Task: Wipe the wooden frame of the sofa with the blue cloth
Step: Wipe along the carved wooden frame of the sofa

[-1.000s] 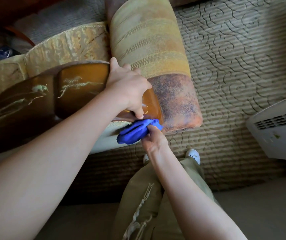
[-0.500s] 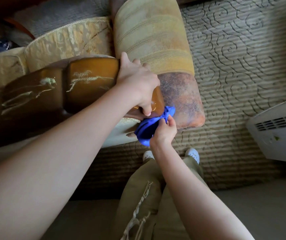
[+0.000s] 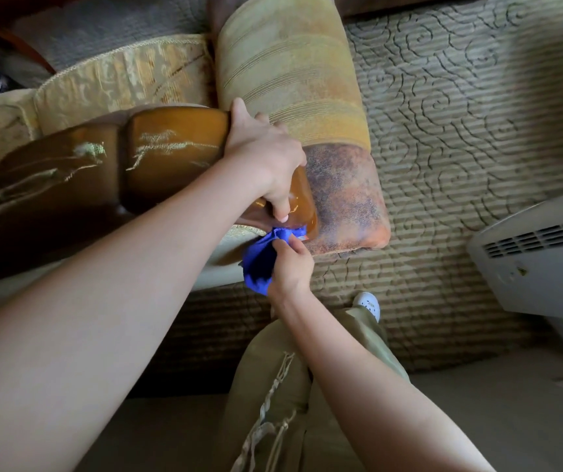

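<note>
In the head view, the wooden frame (image 3: 171,155) of the sofa runs as a glossy brown rail from the left edge toward the centre, its long axis nearly level and tipping slightly down at its rounded right end, which butts against the striped armrest cushion (image 3: 290,83). The left hand (image 3: 266,158) lies over that end from above, fingers curled down across the wood and gripping it, one fingertip pointing toward the lower edge. Just below and a little to the right, the right hand (image 3: 290,264) pinches the bunched blue cloth (image 3: 261,258) between thumb and curled fingers; the cloth's upper corner touches the underside of the rail's end, right under the left hand's fingertip, while the rest hangs down beside the pale seat edge. So the wood to be wiped lies up and to the left of the right fingers, and the right hand is the nearer one for the stroke, which I judge should follow the rail leftward. The underside of the frame is hidden, the left forearm covers part of its lower face, and the far left stretch is dark and hard to read. A white heater (image 3: 538,264) stands well apart on the patterned carpet (image 3: 460,114).
</note>
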`<state>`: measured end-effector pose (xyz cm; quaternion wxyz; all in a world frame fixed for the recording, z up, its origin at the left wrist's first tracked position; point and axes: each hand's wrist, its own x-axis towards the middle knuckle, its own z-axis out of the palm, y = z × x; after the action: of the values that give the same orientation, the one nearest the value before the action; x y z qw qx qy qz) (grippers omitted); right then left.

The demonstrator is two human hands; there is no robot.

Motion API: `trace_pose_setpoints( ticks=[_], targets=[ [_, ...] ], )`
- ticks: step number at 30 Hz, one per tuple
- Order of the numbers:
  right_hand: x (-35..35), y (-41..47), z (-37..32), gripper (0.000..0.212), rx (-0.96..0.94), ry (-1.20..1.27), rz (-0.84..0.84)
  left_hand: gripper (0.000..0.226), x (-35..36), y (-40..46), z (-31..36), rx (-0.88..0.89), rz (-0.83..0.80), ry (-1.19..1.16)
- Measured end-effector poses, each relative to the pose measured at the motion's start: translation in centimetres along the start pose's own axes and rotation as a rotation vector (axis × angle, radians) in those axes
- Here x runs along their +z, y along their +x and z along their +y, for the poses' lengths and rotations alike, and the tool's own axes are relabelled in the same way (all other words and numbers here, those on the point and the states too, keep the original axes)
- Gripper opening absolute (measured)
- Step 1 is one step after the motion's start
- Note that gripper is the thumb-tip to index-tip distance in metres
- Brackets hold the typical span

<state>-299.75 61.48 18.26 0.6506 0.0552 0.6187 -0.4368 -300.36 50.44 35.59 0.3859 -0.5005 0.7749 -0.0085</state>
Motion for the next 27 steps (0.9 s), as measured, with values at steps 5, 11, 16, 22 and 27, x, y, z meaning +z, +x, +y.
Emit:
trace_pose_setpoints(
  ticks=[5,11,16,22,27],
  targets=[
    [-3.8,3.3,-1.8,0.014,-0.008,0.303,-0.041,0.081,0.2,0.2,-0.1,0.014,0.007,-0.010],
    [-1.5,6.4,-7.5,0.032,0.122,0.253,-0.058,0.078,0.3,0.6,-0.1,0.004,0.017,-0.001],
    [-2.7,2.3,-7.7,0.041,0.162,0.348,-0.376,0.080,0.3,0.5,0.0,-0.002,0.018,0.008],
    [-1.9,-2.2,-5.7,0.044,-0.102,0.416,-0.340,0.081,0.1,0.0,-0.1,0.021,0.037,0.020],
    [-0.9,-3.1,-6.1,0.022,0.086,0.570,-0.148,0.076,-0.1,-0.6,-0.7,0.072,0.071,-0.133]
  ],
)
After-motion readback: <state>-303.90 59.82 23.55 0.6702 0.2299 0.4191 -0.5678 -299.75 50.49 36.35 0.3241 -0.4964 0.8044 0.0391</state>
